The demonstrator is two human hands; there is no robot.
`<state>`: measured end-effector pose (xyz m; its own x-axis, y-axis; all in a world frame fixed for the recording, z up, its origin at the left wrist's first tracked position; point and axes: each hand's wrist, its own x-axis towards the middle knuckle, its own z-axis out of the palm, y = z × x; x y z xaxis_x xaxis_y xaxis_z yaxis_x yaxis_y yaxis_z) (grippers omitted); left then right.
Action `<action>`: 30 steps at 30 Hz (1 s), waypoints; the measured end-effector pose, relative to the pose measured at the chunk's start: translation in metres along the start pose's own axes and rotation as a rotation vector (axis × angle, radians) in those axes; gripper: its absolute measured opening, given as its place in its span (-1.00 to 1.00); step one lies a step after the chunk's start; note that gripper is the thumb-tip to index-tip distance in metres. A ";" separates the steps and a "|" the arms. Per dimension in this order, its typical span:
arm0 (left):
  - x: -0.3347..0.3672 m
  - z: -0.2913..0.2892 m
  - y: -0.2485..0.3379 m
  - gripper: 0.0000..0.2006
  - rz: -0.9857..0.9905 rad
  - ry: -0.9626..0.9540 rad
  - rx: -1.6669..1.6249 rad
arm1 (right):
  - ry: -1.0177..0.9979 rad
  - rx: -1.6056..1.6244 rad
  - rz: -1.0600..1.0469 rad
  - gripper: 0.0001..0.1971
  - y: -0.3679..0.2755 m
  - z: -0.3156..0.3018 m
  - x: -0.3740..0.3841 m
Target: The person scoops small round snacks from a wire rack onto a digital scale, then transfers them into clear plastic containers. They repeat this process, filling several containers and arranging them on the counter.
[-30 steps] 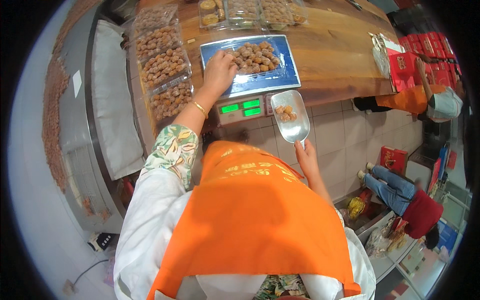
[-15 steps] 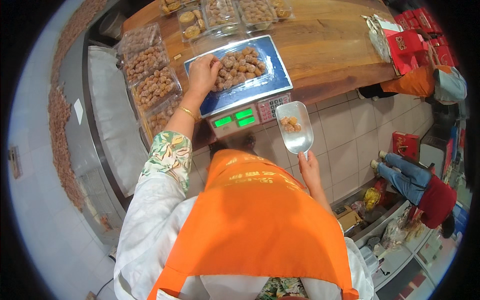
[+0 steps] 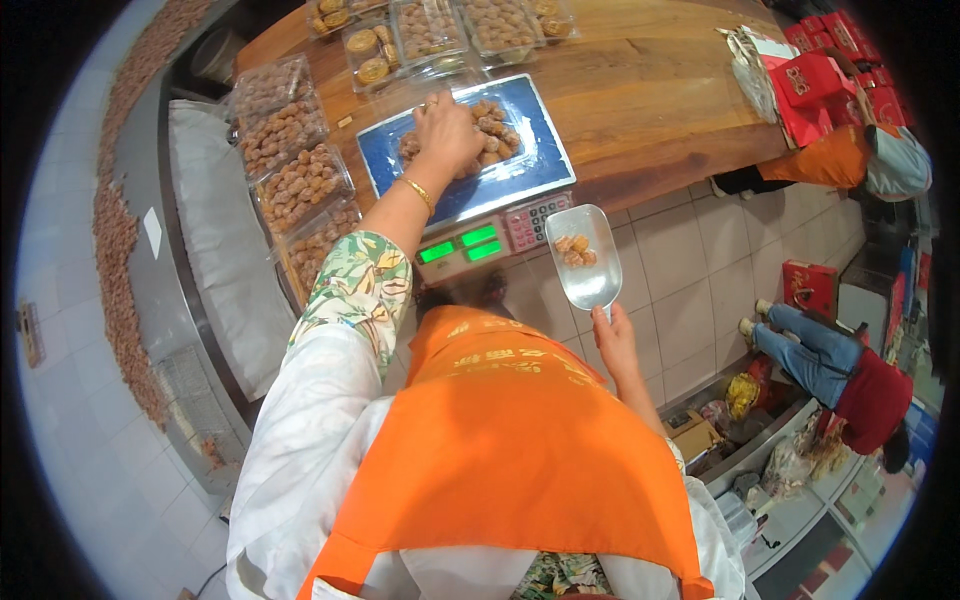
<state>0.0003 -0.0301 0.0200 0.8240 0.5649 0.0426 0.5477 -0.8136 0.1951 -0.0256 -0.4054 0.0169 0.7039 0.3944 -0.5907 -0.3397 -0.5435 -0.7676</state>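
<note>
A blue-topped digital scale (image 3: 545,165) with lit green displays stands at the table's front edge. On it lies a clear plastic tray (image 3: 528,98) with a pile of brown, sugar-dusted balls (image 3: 497,140). My left hand (image 3: 448,132) rests on the left-middle part of that pile, its fingers bent down; the fingertips are hidden. In front of the scale, out past the table edge, my right hand (image 3: 614,333) grips the handle of a metal scoop (image 3: 592,285). A few of the same balls (image 3: 574,250) lie in the scoop.
Filled clear boxes of balls (image 3: 305,185) line the table (image 3: 640,70) at left; more boxes with round pastries (image 3: 372,58) stand at the back. Red gift boxes (image 3: 808,82) cover the far right, beside a person in orange (image 3: 835,158). Another person in red (image 3: 875,400) is at lower right.
My left hand has moved right, from the left edge of the pile onto its middle. The right hand and scoop have stayed almost in place.
</note>
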 end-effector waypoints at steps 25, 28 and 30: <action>-0.149 -0.069 -0.082 -0.84 -0.289 0.623 -0.510 | -0.100 0.088 -0.030 -0.81 -0.029 0.005 0.019; -0.151 -0.079 -0.080 -0.84 -0.283 0.660 -0.492 | -0.117 0.060 -0.057 -0.82 -0.037 0.010 0.025; -0.153 -0.085 -0.079 -0.84 -0.284 0.682 -0.485 | -0.128 0.032 -0.078 -0.82 -0.039 0.011 0.030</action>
<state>-0.1812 -0.0400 0.0816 0.3159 0.8217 0.4744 0.4688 -0.5699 0.6749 0.0021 -0.3644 0.0269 0.6445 0.5264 -0.5545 -0.3084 -0.4847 -0.8185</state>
